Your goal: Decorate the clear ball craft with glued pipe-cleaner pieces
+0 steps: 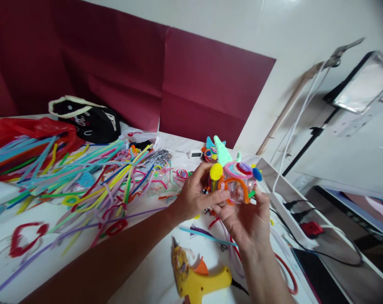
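Note:
A colourful craft figure (pixel 238 169) is held up over the table between my two hands. It has a clear body, a pale green pointed horn, a pink and purple coil on top, yellow and blue round pieces and an orange strip. My left hand (pixel 199 190) grips its left side, thumb across the front. My right hand (pixel 250 215) cups it from below and the right, fingers partly hidden behind it. Below my hands a yellow hot glue gun (pixel 204 283) lies on the white table, with an orange piece (pixel 201 267) beside it.
Many pipe cleaners (pixel 115 185) spread over the left side, some in a red bag (pixel 45 126). A black pouch (pixel 90 120) stands behind them. Further back are a small white digital display (pixel 195 154) and another craft figure (pixel 209 154). At right lie a power strip (pixel 295 223) and a phone (pixel 318 274).

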{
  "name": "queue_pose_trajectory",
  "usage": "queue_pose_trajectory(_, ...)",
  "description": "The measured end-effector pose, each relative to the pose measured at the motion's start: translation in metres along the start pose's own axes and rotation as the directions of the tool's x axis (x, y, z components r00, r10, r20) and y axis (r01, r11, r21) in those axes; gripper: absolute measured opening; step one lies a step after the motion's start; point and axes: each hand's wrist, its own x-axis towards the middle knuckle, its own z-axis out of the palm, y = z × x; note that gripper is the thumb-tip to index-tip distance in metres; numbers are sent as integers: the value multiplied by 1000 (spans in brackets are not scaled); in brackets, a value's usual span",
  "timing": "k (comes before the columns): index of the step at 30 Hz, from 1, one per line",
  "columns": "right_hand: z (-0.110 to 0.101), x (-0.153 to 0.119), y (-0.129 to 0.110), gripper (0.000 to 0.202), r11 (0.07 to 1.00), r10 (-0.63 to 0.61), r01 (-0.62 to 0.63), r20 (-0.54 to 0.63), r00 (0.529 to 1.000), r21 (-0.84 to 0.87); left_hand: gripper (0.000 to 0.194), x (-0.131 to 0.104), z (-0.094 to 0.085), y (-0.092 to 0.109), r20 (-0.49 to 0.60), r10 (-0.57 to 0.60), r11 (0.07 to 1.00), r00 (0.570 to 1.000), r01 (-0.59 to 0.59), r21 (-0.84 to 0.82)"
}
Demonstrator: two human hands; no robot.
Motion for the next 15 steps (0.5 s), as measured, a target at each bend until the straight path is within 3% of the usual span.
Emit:
queue_pose_trajectory(4,1,0,3,17,999,-46,46,1,999,9,52,0,-3,-6,28,-14,997,1000,16,-76)
queue_pose_trajectory(10,4,2,15,23,985,-172,172,-18,985,-30,49,-7,-7,-11,66,-12,965,998,28,-262)
queue_pose_trajectory(15,1,1,32,49,959,-256,254,3,967,-125,81,-23,0,-8,48,-32,923,998,47,-381)
